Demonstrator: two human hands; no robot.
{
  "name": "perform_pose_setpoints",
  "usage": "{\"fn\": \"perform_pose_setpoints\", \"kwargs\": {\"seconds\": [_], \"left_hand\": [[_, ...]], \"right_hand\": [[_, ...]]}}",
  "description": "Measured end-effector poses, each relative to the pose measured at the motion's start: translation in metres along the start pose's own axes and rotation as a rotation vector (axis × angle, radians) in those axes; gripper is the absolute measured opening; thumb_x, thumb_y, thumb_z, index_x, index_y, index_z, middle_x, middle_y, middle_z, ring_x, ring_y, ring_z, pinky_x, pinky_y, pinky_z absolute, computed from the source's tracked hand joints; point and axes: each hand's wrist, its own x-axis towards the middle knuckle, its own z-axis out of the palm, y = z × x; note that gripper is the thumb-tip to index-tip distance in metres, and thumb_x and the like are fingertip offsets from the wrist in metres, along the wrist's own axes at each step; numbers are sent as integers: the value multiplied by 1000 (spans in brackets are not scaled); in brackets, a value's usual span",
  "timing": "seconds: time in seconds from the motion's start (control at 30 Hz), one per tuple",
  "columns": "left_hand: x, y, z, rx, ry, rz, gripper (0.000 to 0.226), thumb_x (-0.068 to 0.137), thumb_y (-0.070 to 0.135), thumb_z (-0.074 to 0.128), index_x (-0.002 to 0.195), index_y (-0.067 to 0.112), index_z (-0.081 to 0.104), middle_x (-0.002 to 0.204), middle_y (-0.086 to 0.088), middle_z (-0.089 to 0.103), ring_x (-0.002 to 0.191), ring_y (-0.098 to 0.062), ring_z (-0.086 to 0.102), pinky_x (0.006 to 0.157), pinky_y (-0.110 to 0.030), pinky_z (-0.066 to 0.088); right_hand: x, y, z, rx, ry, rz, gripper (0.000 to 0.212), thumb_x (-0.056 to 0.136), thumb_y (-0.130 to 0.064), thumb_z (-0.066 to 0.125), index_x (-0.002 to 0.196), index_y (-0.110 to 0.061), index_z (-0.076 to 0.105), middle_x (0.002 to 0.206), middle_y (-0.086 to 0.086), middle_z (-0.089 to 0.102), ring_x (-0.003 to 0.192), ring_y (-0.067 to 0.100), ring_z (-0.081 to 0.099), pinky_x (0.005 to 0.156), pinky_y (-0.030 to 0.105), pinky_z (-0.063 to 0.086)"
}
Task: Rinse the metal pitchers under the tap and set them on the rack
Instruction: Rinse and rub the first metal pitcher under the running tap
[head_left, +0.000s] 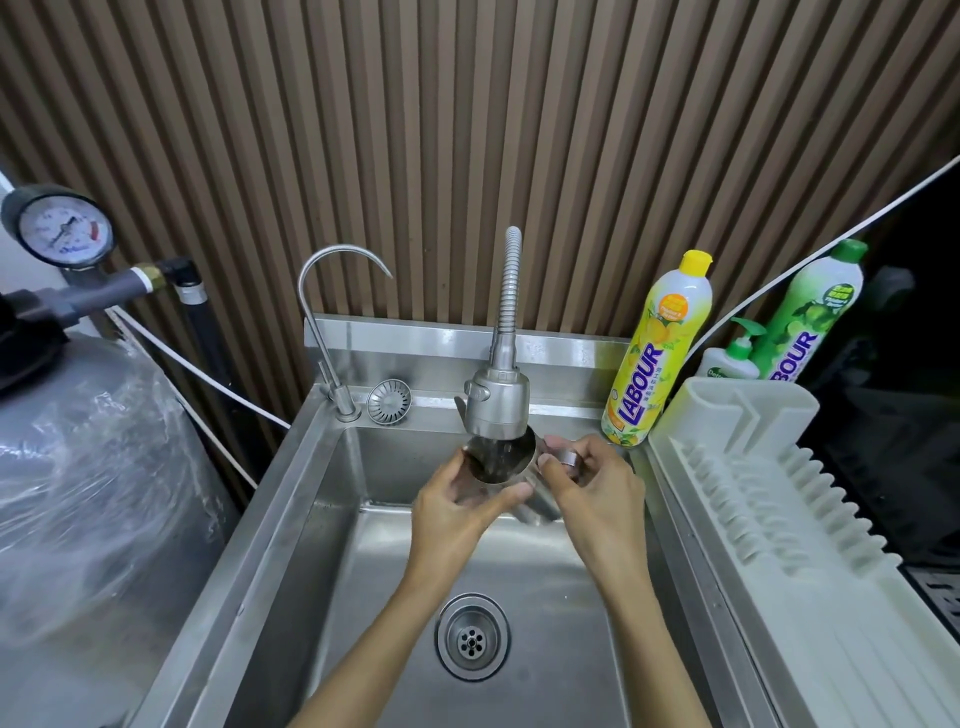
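A small metal pitcher (501, 460) is held over the steel sink (322, 499), right under the spray head of the flexible tap (496, 402). Water runs from the tap into its open mouth. My left hand (457, 506) cups the pitcher's body from the left and below. My right hand (589, 486) grips its handle on the right side. The white plastic rack (810, 551) lies to the right of the sink with nothing on it.
A thin gooseneck tap (332, 322) and a loose strainer (389, 401) stand on the sink's back ledge. Yellow (657, 348) and green (810, 312) detergent bottles and a small pump bottle (732, 358) stand behind the rack. A wrapped tank (88, 467) with a pressure gauge (62, 231) is at left. The drain (471, 636) is below.
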Motion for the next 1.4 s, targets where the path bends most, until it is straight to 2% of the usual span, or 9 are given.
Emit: {"fn": "perform_pose_setpoints", "kwargs": {"seconds": [0.1,0.3,0.43,0.6,0.73,0.9,1.1,1.3,1.4], "left_hand": [[11,4,2,-57,-3,65,64,58,-3,83,108,29,59,104,8,71,96,0,65,80,-8,47],[16,19,-11,237,103,284,82,49,11,84,108,50,43,108,28,49,99,25,46,84,3,34],[7,18,-13,381,233,257,76,50,29,90,119,20,59,105,8,54,100,-1,53,86,-8,37],[-5,12,-11,403,253,122,67,45,75,62,91,26,66,81,5,57,79,-9,60,69,-14,41],[2,-3,-12,166,59,22,45,58,31,87,97,30,66,92,4,71,86,-9,68,71,-6,48],[13,-3,-3,0,2,56,60,63,1,82,109,29,57,109,-2,69,98,-4,66,79,-11,49],[15,21,-10,251,106,254,81,53,4,87,112,39,44,106,29,47,96,30,44,80,7,31],[4,12,-21,318,172,103,66,52,22,89,111,22,59,100,13,62,92,-3,57,77,4,36],[5,-2,-29,145,20,-150,62,47,29,86,105,20,64,98,5,72,94,-11,65,83,-15,47]], "right_hand": [[4,15,16,477,-94,60,23,87,-3,58,72,-17,48,115,-6,67,102,10,63,88,21,47],[12,41,46,1163,-357,338,21,90,1,49,71,-8,44,110,18,58,111,33,54,96,39,49],[6,34,36,914,-378,353,18,88,-9,57,72,-7,50,78,16,65,78,28,65,75,39,59],[6,18,10,464,-252,301,22,83,-17,68,68,-10,54,67,7,67,67,21,69,57,37,59],[1,11,4,97,-63,61,23,76,-23,72,63,-19,54,75,5,69,73,25,65,71,39,54],[5,17,16,406,-109,14,24,87,-5,60,74,-24,51,109,-13,67,103,9,64,92,25,47],[10,38,39,1043,-329,313,22,92,-1,49,72,-8,45,113,13,63,110,30,61,92,36,53],[2,34,37,686,-303,360,21,88,-12,60,71,-7,49,81,16,65,79,25,64,68,33,60],[-1,25,34,329,-163,210,19,83,-12,67,68,-14,54,89,5,70,85,22,66,80,39,56]]}}
